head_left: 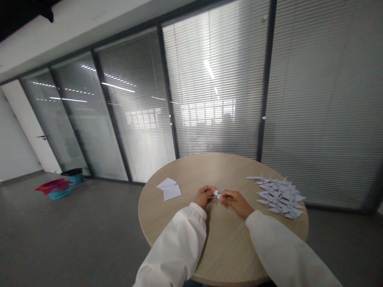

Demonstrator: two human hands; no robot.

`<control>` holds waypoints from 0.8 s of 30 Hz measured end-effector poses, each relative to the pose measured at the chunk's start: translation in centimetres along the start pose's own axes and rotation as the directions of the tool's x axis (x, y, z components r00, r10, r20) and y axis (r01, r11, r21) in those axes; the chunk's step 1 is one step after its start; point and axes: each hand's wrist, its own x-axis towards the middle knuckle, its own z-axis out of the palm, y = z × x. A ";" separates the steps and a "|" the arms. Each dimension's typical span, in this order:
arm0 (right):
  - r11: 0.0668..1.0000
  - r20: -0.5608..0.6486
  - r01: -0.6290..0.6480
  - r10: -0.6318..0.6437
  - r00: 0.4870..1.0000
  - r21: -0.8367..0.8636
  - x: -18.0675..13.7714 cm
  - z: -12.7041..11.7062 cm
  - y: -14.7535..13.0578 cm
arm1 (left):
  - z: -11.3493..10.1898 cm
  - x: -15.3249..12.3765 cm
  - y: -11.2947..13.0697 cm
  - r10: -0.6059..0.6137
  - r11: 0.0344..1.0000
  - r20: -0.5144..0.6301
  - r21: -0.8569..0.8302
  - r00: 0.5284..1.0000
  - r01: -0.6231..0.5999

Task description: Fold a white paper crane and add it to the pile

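Observation:
A small folded piece of white paper (218,194) is pinched between both my hands above the round wooden table (227,239). My left hand (204,196) grips its left side with curled fingers. My right hand (235,200) grips its right side, fingers closed too. Both arms wear white sleeves. To the right of my hands lies a heap of several folded white paper cranes (279,196). To the left, a few flat white paper sheets (169,189) lie on the table.
Glass partitions with shut blinds (215,91) stand behind the table. On the grey floor at far left sit a blue basket with a red lining (56,188) and a dark-lidded bin (73,174). A white door (32,131) is beyond them.

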 end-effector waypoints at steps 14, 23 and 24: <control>0.998 0.002 0.064 -0.064 0.998 -0.013 -0.3 0.0 -1.1 | 0.4 -1.0 1.1 -0.219 0.935 0.143 -0.253 0.965 0.249; 0.996 -0.063 0.024 -0.030 0.998 -0.092 -0.1 0.1 -0.6 | 0.2 -0.6 0.8 -0.120 0.988 0.024 -0.091 0.993 0.121; 0.993 -0.079 0.024 -0.033 0.996 -0.113 -0.1 0.1 -0.5 | 0.1 -0.5 0.8 -0.105 0.993 0.011 -0.057 0.994 0.105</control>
